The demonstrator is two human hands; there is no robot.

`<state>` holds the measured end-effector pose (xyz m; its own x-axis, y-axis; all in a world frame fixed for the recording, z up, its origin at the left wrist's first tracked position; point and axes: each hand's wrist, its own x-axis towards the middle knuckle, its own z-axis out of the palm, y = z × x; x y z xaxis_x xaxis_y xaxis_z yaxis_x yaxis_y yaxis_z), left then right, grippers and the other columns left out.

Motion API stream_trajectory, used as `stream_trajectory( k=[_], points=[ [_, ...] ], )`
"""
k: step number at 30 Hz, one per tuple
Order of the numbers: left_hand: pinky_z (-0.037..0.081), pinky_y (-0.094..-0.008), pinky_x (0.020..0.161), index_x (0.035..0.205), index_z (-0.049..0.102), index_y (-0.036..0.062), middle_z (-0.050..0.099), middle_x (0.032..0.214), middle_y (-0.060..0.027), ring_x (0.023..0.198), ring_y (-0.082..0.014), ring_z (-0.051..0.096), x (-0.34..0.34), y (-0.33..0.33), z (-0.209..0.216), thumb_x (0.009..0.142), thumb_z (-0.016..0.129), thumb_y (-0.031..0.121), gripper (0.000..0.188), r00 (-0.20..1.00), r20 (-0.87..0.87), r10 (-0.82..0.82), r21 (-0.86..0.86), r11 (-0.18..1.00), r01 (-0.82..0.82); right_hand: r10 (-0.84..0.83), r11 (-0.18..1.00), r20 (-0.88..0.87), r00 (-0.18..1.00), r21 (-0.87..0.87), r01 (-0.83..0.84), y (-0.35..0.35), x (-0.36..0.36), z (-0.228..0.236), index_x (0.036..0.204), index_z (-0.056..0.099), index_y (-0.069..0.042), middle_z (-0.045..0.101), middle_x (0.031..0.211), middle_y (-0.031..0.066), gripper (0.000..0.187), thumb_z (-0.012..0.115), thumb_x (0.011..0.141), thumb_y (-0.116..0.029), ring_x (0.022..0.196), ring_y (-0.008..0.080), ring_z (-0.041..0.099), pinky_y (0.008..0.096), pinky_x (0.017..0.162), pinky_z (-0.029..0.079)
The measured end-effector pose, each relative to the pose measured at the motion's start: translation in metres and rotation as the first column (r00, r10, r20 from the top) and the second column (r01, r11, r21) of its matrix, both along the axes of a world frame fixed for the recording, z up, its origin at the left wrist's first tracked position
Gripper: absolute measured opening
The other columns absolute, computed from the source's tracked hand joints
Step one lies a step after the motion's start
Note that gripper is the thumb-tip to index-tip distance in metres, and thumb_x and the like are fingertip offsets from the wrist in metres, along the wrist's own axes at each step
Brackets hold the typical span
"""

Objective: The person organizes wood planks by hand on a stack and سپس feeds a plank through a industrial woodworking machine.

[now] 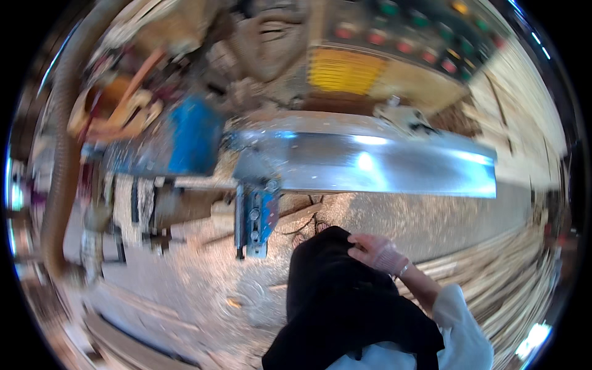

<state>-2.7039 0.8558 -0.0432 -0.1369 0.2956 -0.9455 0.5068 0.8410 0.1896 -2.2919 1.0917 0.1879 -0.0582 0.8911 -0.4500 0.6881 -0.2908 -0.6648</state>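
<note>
My right hand [375,251], in a pale pink glove that leaves the fingertips bare, hangs beside the black apron [333,296] over my legs. Its thumb and fingers are apart, and nothing shows between them. A band circles the wrist. My left hand is out of the picture. Ahead of me runs a shiny metal machine bed [419,163], with a blue housing [196,135] at its left end. Below that end juts a blue bracket [264,219] with a slotted metal plate. A crumpled pale cloth or glove [404,119] lies on the bed's far edge.
Behind the bed stands a control panel [394,28] with red and green buttons above a yellow label [345,71]. A ribbed hose [61,154] bends down the left side. Long wood strips [505,277] are piled at right. Sawdust [246,296] covers the floor. Much is motion-blurred.
</note>
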Motion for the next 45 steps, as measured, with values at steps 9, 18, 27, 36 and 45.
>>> stream_trajectory(
  k=[9,18,27,36,45],
  points=[
    [0.043,-0.0261,0.072,0.129,0.055,0.0070,0.061,0.112,-0.0041,0.085,-0.0129,0.054,-0.118,0.278,-0.007,0.093,0.054,0.032,0.043,0.845,0.448,0.291,0.573,0.632,-0.522,0.504,0.864,0.190,0.843,-0.116,-0.490,-0.011,-0.073,-0.017,0.108,0.057,-0.004,0.066,0.087,0.0137,0.042,0.055,0.087,-0.041,0.083,0.0325,0.066,0.0448,0.077,0.051],
    [0.050,-0.0355,0.082,0.109,0.060,0.0060,0.065,0.100,-0.0083,0.095,-0.0186,0.062,-0.067,0.273,-0.090,0.090,0.046,0.017,0.026,0.744,0.639,0.194,-0.001,0.968,-0.252,-0.009,0.969,0.180,0.984,-0.240,0.053,-0.095,0.017,0.002,0.099,0.063,-0.009,0.068,0.085,0.0157,0.034,0.055,0.086,-0.039,0.083,0.0365,0.066,0.0468,0.074,0.052],
    [0.047,-0.0417,0.065,0.085,0.062,0.0052,0.061,0.080,-0.0170,0.071,-0.0298,0.059,0.336,0.191,0.039,0.085,0.053,0.024,0.021,0.041,-0.069,-0.997,0.326,0.016,0.945,-0.436,0.841,0.294,0.851,-0.203,0.501,-0.282,0.172,-0.021,0.095,0.067,-0.009,0.069,0.090,0.0158,0.032,0.057,0.083,-0.036,0.087,0.0347,0.068,0.0448,0.078,0.052],
    [0.033,-0.0300,0.043,0.063,0.048,0.0167,0.042,0.056,0.0002,0.046,-0.0171,0.040,0.623,0.185,0.013,0.091,0.053,0.023,0.030,0.726,0.556,-0.404,-0.012,0.870,0.493,-0.779,0.342,0.473,0.411,-0.230,0.911,-0.500,0.296,-0.008,0.092,0.068,-0.007,0.070,0.090,0.0169,0.035,0.054,0.088,-0.039,0.088,0.0337,0.068,0.0446,0.076,0.052],
    [0.037,-0.0287,0.046,0.064,0.045,0.0167,0.044,0.059,-0.0015,0.051,-0.0166,0.045,0.820,0.101,-0.020,0.087,0.055,0.022,0.025,0.497,0.371,-0.784,0.032,0.546,0.837,-0.942,0.329,-0.100,0.321,-0.069,0.942,-0.530,0.442,-0.040,0.116,0.063,-0.013,0.066,0.108,0.0171,0.043,0.052,0.090,-0.046,0.105,0.0328,0.061,0.0405,0.093,0.046]
  ],
)
